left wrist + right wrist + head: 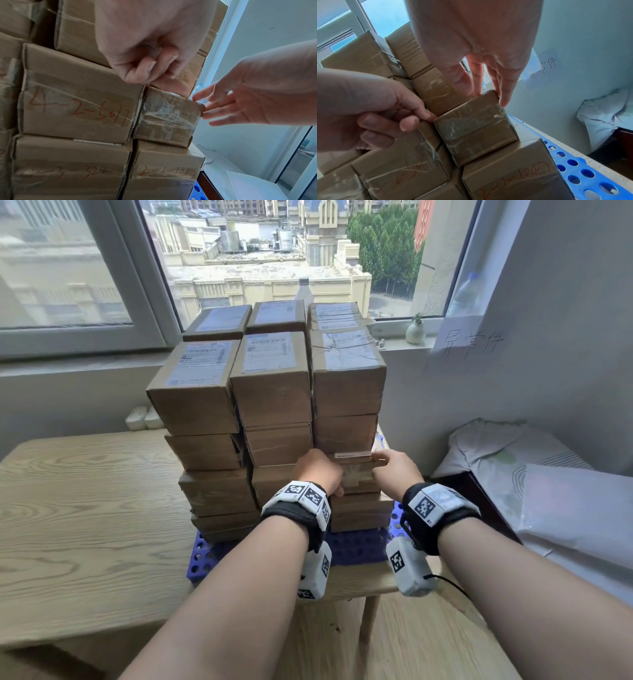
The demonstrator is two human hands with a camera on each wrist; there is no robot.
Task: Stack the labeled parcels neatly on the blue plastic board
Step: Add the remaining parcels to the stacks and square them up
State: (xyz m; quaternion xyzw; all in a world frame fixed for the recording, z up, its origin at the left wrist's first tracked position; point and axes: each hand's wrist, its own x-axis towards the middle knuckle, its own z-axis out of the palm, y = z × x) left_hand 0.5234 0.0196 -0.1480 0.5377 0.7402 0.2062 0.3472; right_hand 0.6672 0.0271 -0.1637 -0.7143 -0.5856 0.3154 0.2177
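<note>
A tall stack of brown labeled parcels (274,392) stands on the blue perforated board (359,546) on the table. Low in its right column sits a small tape-wrapped parcel (356,477), also visible in the wrist views (168,117) (476,129). My left hand (320,470) has its fingers curled, and a fingertip presses at the parcel's upper left corner (428,116). My right hand (397,470) touches the parcel's right side and top right corner with straight fingers (504,100). The parcel rests on a larger one marked in red (505,180).
The board lies at the right end of a wooden table (85,508). White mailer bags (513,460) are piled on a dark surface to the right, against the wall. A handwritten paper note (469,344) hangs on that wall. A small vase (415,330) stands on the window sill.
</note>
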